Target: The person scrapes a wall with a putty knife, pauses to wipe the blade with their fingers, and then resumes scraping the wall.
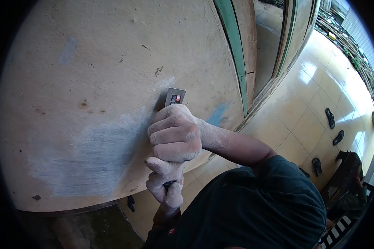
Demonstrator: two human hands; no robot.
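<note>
My right hand (pixel 174 133), white with dust, is clenched round a scraper just below its metal blade (pixel 175 97). The blade lies flat against a beige wall (pixel 91 62) at the upper edge of a pale grey scraped patch (pixel 99 157). My left hand (pixel 167 184) is closed on the scraper's dark handle directly under the right hand. Both hands touch each other. My right forearm runs off to the right into a dark sleeve (pixel 270 195).
A green door frame (pixel 237 54) stands right of the blade. Glossy cream floor tiles (pixel 295 124) spread to the right, with several dark sandals (pixel 329 118) lying on them. A dark wooden piece of furniture (pixel 345 178) sits at the far right.
</note>
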